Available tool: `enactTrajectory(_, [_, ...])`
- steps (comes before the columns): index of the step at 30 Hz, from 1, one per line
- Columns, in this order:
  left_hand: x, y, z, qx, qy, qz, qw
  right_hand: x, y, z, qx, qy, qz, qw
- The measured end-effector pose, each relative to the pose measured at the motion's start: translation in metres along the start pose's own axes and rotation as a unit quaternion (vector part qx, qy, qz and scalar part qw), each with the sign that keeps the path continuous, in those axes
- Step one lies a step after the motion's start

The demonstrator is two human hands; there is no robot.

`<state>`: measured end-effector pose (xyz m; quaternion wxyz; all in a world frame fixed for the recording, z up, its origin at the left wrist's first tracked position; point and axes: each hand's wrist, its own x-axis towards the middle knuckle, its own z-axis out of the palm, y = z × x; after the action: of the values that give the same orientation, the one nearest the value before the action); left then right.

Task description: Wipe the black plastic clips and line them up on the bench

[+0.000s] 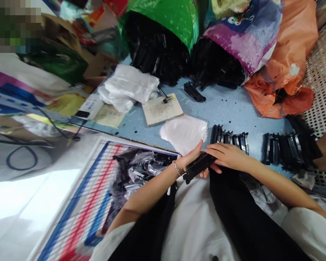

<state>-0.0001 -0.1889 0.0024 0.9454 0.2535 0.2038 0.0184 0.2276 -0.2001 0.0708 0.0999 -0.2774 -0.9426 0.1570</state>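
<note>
Close to my body I hold a long black plastic part (197,167), perhaps several stacked together. My left hand (191,156) is wrapped around it from the left, thumb up and fingertips showing below. Across its upper right end lies my right hand (229,156), its fingers closed over it. Just behind the right hand stands a row of similar black parts (228,137). A white plastic bag stack (184,131) lies flat on the table beyond my left hand. Farther right is a second row of black parts (281,146).
Open bags full of black parts, one green (163,18) and one purple (241,47), lie at the back. A notepad (163,110) and white bundles (130,85) sit left. A striped bag (92,188) stands below. At right are an orange sack (282,79) and a perforated panel (322,90).
</note>
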Motion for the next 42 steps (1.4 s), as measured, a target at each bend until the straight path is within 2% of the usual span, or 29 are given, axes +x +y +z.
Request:
enactTrajectory(1, [-0.004, -0.001, -0.002, 0.04, 0.022, 0.023, 0.999, -0.002, -0.001, 0.002, 0.006, -0.016, 0.011, 1.0])
enactTrajectory(2, [-0.007, -0.001, -0.006, 0.098, 0.08, 0.067, 0.99, -0.003, 0.0, 0.004, 0.02, -0.025, 0.032, 0.999])
enactTrajectory(3, [-0.01, 0.0, -0.01, 0.175, 0.175, 0.124, 0.961, -0.005, 0.001, 0.006, 0.043, -0.024, 0.064, 0.997])
enactTrajectory(4, [-0.011, 0.002, -0.016, 0.251, 0.285, 0.188, 0.906, -0.007, 0.003, 0.009, 0.079, -0.009, 0.107, 0.991])
enactTrajectory(5, [-0.012, 0.003, -0.023, 0.316, 0.389, 0.243, 0.831, -0.008, 0.005, 0.013, 0.13, 0.021, 0.158, 0.979])
enactTrajectory(6, [-0.012, 0.004, -0.03, 0.372, 0.468, 0.28, 0.751, -0.008, 0.007, 0.017, 0.197, 0.062, 0.211, 0.955])
enactTrajectory(7, [-0.011, 0.005, -0.037, 0.422, 0.52, 0.295, 0.682, -0.006, 0.009, 0.022, 0.278, 0.111, 0.261, 0.918])
enactTrajectory(8, [-0.01, 0.007, -0.044, 0.468, 0.544, 0.29, 0.633, -0.004, 0.01, 0.028, 0.364, 0.159, 0.3, 0.867])
enactTrajectory(9, [-0.009, 0.008, -0.049, 0.505, 0.549, 0.272, 0.608, 0.0, 0.01, 0.033, 0.447, 0.2, 0.327, 0.809])
enactTrajectory(11, [-0.008, 0.012, -0.058, 0.553, 0.538, 0.228, 0.594, 0.009, 0.008, 0.044, 0.578, 0.249, 0.348, 0.695])
enactTrajectory(13, [-0.01, 0.018, -0.063, 0.538, 0.537, 0.204, 0.617, 0.021, 0.003, 0.053, 0.663, 0.263, 0.341, 0.612])
enactTrajectory(16, [-0.015, 0.025, -0.067, 0.461, 0.54, 0.209, 0.673, 0.04, 0.0, 0.061, 0.742, 0.272, 0.318, 0.524])
enactTrajectory(20, [-0.014, 0.025, -0.073, 0.353, 0.538, 0.244, 0.726, 0.071, 0.002, 0.071, 0.794, 0.291, 0.293, 0.445])
enactTrajectory(22, [-0.013, 0.022, -0.076, 0.319, 0.542, 0.272, 0.728, 0.089, 0.006, 0.078, 0.804, 0.3, 0.29, 0.423])
enactTrajectory(24, [-0.018, 0.019, -0.077, 0.353, 0.533, 0.3, 0.708, 0.105, 0.009, 0.085, 0.785, 0.328, 0.301, 0.431])
enactTrajectory(26, [-0.029, 0.016, -0.075, 0.452, 0.515, 0.315, 0.656, 0.115, 0.011, 0.089, 0.742, 0.361, 0.321, 0.464])
enactTrajectory(28, [-0.04, 0.015, -0.072, 0.551, 0.51, 0.308, 0.584, 0.114, 0.009, 0.089, 0.708, 0.375, 0.334, 0.497])
enactTrajectory(30, [-0.049, 0.016, -0.068, 0.605, 0.519, 0.292, 0.529, 0.102, 0.002, 0.083, 0.708, 0.354, 0.337, 0.51])
enactTrajectory(31, [-0.051, 0.017, -0.066, 0.614, 0.522, 0.287, 0.517, 0.092, -0.003, 0.08, 0.721, 0.327, 0.338, 0.51])
enactTrajectory(33, [-0.053, 0.02, -0.065, 0.615, 0.522, 0.292, 0.513, 0.07, -0.015, 0.076, 0.766, 0.24, 0.338, 0.491])
enactTrajectory(34, [-0.052, 0.021, -0.065, 0.61, 0.52, 0.301, 0.516, 0.06, -0.02, 0.076, 0.795, 0.186, 0.336, 0.469])
enactTrajectory(36, [-0.051, 0.022, -0.066, 0.595, 0.517, 0.323, 0.524, 0.044, -0.026, 0.081, 0.852, 0.078, 0.325, 0.402])
enactTrajectory(38, [-0.049, 0.018, -0.064, 0.585, 0.516, 0.34, 0.525, 0.039, -0.026, 0.092, 0.889, 0.005, 0.309, 0.337])
enactTrajectory(40, [-0.046, 0.009, -0.057, 0.595, 0.502, 0.349, 0.522, 0.044, -0.021, 0.103, 0.903, -0.011, 0.297, 0.309])
enactTrajectory(42, [-0.041, -0.004, -0.045, 0.624, 0.447, 0.367, 0.526, 0.054, -0.014, 0.112, 0.898, 0.023, 0.295, 0.326])
